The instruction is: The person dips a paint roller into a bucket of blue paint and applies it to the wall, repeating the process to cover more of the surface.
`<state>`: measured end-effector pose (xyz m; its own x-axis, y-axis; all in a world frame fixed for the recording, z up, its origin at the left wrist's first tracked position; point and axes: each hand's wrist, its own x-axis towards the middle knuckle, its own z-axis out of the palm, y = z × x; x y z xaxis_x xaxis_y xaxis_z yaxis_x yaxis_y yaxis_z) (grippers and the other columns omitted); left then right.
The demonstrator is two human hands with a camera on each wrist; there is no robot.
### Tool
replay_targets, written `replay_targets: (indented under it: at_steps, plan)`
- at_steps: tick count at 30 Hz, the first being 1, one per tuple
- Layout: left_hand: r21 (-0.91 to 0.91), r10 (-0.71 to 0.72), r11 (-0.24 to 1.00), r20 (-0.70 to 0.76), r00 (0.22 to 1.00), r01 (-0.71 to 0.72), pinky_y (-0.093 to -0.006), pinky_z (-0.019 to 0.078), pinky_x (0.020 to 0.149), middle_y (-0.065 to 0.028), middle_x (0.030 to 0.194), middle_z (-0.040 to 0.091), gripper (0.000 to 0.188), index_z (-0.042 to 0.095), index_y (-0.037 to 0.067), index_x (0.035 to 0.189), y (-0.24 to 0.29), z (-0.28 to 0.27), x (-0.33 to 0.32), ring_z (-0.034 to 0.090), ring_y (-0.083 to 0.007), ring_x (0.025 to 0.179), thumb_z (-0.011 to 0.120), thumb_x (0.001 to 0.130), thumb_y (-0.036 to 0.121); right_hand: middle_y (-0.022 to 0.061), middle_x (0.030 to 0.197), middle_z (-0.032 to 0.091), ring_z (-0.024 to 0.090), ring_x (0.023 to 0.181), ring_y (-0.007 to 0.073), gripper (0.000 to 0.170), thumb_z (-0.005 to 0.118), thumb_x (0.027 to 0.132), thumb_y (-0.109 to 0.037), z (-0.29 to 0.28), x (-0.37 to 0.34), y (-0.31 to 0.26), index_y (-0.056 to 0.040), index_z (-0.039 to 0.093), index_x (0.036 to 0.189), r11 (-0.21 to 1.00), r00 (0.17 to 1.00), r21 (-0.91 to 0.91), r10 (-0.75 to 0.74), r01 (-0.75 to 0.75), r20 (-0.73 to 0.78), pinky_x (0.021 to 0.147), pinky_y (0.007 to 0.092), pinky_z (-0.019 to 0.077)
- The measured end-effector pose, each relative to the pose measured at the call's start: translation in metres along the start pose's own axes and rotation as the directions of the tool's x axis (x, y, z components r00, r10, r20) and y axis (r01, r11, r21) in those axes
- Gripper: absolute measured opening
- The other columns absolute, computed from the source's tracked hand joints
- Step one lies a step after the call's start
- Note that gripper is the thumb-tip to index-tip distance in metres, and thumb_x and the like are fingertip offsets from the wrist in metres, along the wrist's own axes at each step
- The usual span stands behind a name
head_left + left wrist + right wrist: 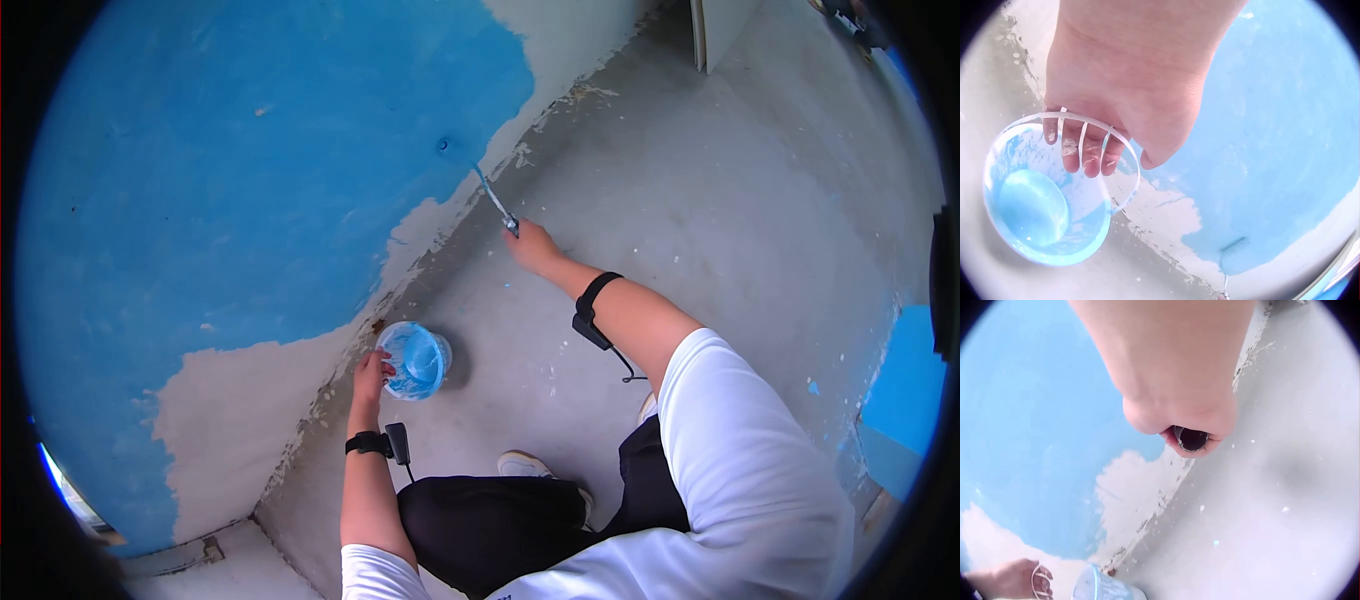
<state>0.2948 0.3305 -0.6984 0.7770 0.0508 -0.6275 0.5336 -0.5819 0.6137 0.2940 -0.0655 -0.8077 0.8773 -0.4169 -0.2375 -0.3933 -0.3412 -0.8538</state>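
Right hand [535, 247] grips roller [493, 196], slanting up-left to blue wall [250, 200] in head view; left hand [369, 377] holds bucket handle [1138, 177].

From head height, the head view faces forward and down, blue-painted wall [250, 200] at ten o'clock, concrete floor [740, 200] at two; the left-wrist view looks closely past the left hand [1119, 103] into the paint bucket [1092, 219] at eight o'clock; the right-wrist view closely faces the right hand [1182, 400]; all three share the paint bucket, at seven in the last.
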Motion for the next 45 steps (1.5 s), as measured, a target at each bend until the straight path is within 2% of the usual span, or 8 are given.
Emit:
replay_targets:
  at_steps: [2, 11, 16, 20, 23, 26, 34, 45]
  plan:
    - [-0.002, 0.009, 1.0, 0.001, 1.0, -0.009, -0.0247, 0.0375, 0.06, 0.0009, 0.07, 0.06, 0.029, 0.062, 0.011, 0.095, 0.004, 0.003, -0.002, 0.056, -0.0094, 0.065, 0.05, 0.096, 0.038, 0.0269, 0.097, 0.066, 0.062, 0.095, 0.0455, 0.035, 0.057, 0.093, -0.032, -0.004, -0.002, 0.0, 0.0028, 0.06, 0.097, 0.999, 0.997, 0.0, 0.04, -0.04, 0.059, 0.082, 0.0519, 0.0485]
    - [-0.013, 0.031, 0.999, -0.017, 0.999, -0.031, -0.0241, 0.0382, 0.063, 0.0014, 0.07, 0.06, 0.027, 0.062, 0.013, 0.095, 0.003, 0.001, -0.003, 0.056, -0.0087, 0.067, 0.05, 0.095, 0.036, 0.0253, 0.09, 0.065, 0.061, 0.09, 0.0452, 0.033, 0.061, 0.09, -0.034, -0.081, 0.027, -0.004, -0.0012, 0.057, 0.094, 0.993, 0.984, -0.094, -0.085, 0.071, -0.154, 0.077, 0.0515, 0.0482]
    - [-0.029, 0.062, 0.998, -0.028, 0.998, -0.063, -0.026, 0.0391, 0.061, -0.0017, 0.07, 0.061, 0.032, 0.063, 0.007, 0.096, 0.004, 0.003, 0.001, 0.058, -0.0112, 0.066, 0.052, 0.095, 0.037, 0.0232, 0.085, 0.065, 0.061, 0.084, 0.0451, 0.033, 0.057, 0.094, -0.034, -0.089, 0.032, -0.021, -0.0021, 0.058, 0.1, 0.968, 0.908, 0.102, -0.173, 0.227, -0.382, 0.072, 0.0494, 0.0474]
    - [-0.013, 0.066, 0.998, -0.03, 0.997, -0.066, -0.0262, 0.039, 0.061, -0.0018, 0.07, 0.06, 0.031, 0.063, 0.007, 0.097, 0.001, 0.002, 0.002, 0.058, -0.0112, 0.066, 0.052, 0.094, 0.036, 0.0218, 0.084, 0.065, 0.061, 0.082, 0.0436, 0.031, 0.056, 0.096, -0.034, -0.093, 0.037, -0.034, -0.0042, 0.058, 0.105, 0.926, 0.901, 0.235, -0.188, 0.295, -0.391, 0.071, 0.046, 0.0479]
    - [-0.015, 0.068, 0.998, -0.039, 0.997, -0.068, -0.0263, 0.039, 0.061, -0.0019, 0.07, 0.06, 0.031, 0.063, 0.007, 0.098, 0.0, 0.003, 0.002, 0.058, -0.0112, 0.067, 0.052, 0.094, 0.035, 0.0208, 0.084, 0.065, 0.061, 0.078, 0.0427, 0.031, 0.055, 0.096, -0.034, -0.088, 0.043, -0.035, -0.0055, 0.057, 0.106, 0.888, 0.986, 0.45, -0.024, 0.097, -0.164, 0.07, 0.0436, 0.048]
    - [-0.011, 0.066, 0.998, -0.041, 0.997, -0.066, -0.0259, 0.0389, 0.062, -0.0007, 0.07, 0.06, 0.028, 0.062, 0.009, 0.099, -0.002, 0.002, 0.002, 0.058, -0.0108, 0.066, 0.051, 0.095, 0.035, 0.0218, 0.086, 0.066, 0.062, 0.08, 0.044, 0.031, 0.054, 0.097, -0.035, -0.069, 0.03, -0.021, -0.0066, 0.056, 0.108, 0.945, 0.951, 0.259, -0.122, 0.198, -0.285, 0.07, 0.0467, 0.0482]
    - [-0.027, 0.069, 0.997, -0.057, 0.996, -0.071, -0.0248, 0.0394, 0.06, -0.0013, 0.071, 0.06, 0.027, 0.061, 0.009, 0.099, 0.0, 0.004, 0.001, 0.058, -0.0112, 0.065, 0.051, 0.095, 0.034, 0.0235, 0.085, 0.066, 0.063, 0.084, 0.0455, 0.03, 0.054, 0.095, -0.035, -0.079, 0.015, 0.009, -0.0095, 0.055, 0.11, 0.983, 0.984, -0.155, -0.117, 0.096, -0.133, 0.071, 0.054, 0.0492]
    - [0.022, 0.121, 0.993, -0.031, 0.992, -0.12, -0.025, 0.0394, 0.062, -0.0022, 0.071, 0.06, 0.031, 0.062, 0.007, 0.101, -0.002, 0.004, 0.002, 0.058, -0.0118, 0.068, 0.05, 0.094, 0.034, 0.0237, 0.079, 0.065, 0.062, 0.076, 0.0464, 0.026, 0.055, 0.096, -0.031, -0.126, 0.026, -0.069, -0.0076, 0.054, 0.108, 0.91, 0.848, -0.112, -0.414, 0.4, -0.332, 0.064, 0.0536, 0.0467]
